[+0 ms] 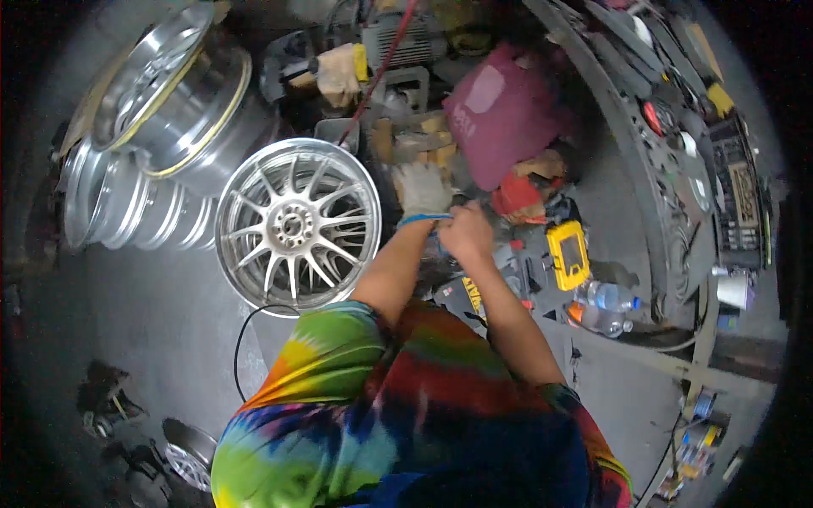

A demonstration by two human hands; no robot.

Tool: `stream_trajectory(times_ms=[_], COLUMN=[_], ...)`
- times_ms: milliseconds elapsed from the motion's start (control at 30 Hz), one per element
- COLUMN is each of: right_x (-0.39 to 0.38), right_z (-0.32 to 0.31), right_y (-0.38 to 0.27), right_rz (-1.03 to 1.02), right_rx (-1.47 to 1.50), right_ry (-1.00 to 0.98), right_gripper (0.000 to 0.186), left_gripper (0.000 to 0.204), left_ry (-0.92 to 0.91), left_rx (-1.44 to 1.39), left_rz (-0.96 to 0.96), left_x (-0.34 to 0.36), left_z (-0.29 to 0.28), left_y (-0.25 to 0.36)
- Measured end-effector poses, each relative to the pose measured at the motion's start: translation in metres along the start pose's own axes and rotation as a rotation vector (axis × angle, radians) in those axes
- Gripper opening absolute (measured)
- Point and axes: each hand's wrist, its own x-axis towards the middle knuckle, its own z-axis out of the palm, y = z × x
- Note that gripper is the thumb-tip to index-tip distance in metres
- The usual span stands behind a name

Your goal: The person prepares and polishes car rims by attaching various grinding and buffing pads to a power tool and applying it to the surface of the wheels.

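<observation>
My left hand (421,188) wears a grey-white work glove, fingers pointing forward and apart from the wheel. My right hand (464,229) is closed on the glove's blue cuff (421,218) at the left wrist. Left of my forearms lies a silver multi-spoke wheel (267,190). Ahead are worn pieces of cardboard (406,140), a large maroon bag (495,110) and a red cloth (517,199). A yellow-and-black case (569,254) lies to the right of my right hand.
Stacked rims (186,118) stand at upper left, beside a cable. A motor (398,42) and another glove (337,76) lie at the back. A long metal bench with tools (686,212) runs along the right. Bottles (603,298) lie near my right forearm; another wheel (186,461) lies lower left.
</observation>
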Motion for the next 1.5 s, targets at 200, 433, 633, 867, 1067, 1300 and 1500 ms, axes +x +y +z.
stream_trajectory(times_ms=[200,433,633,867,1067,1300,1500], right_x=[-0.022,0.009,0.001,0.0,-0.044,-0.116,-0.231], right_z=[-0.053,-0.01,0.006,-0.039,-0.103,-0.008,-0.019], right_y=[-0.039,-0.01,-0.02,-0.052,0.001,0.196,0.209], right_rz=[-0.341,-0.319,-0.452,-0.371,-0.28,0.151,1.159], right_rx=[0.0,0.546,0.519,0.409,0.46,-0.122,0.32], right_ry=[-0.236,-0.206,-0.088,-0.015,0.104,-0.117,0.14], right_gripper=[0.029,0.054,0.043,0.032,0.028,0.033,0.03], left_gripper=[0.049,0.064,0.057,0.059,0.035,0.031,0.029], left_ry=[0.408,-0.094,0.018,1.026,1.086,0.791,0.568], left_rx=[-0.591,-2.106,-2.184,-1.548,-1.504,-0.298,0.22], left_rz=[-0.138,-0.71,-0.601,-0.152,0.429,1.164,1.049], left_x=[0.034,0.041,0.04,0.077,0.134,0.287,0.412], left_z=[0.005,-0.011,-0.026,-0.109,-0.329,-0.445,-0.42], left_y=[-0.029,-0.011,-0.036,-0.041,0.024,0.23,0.308])
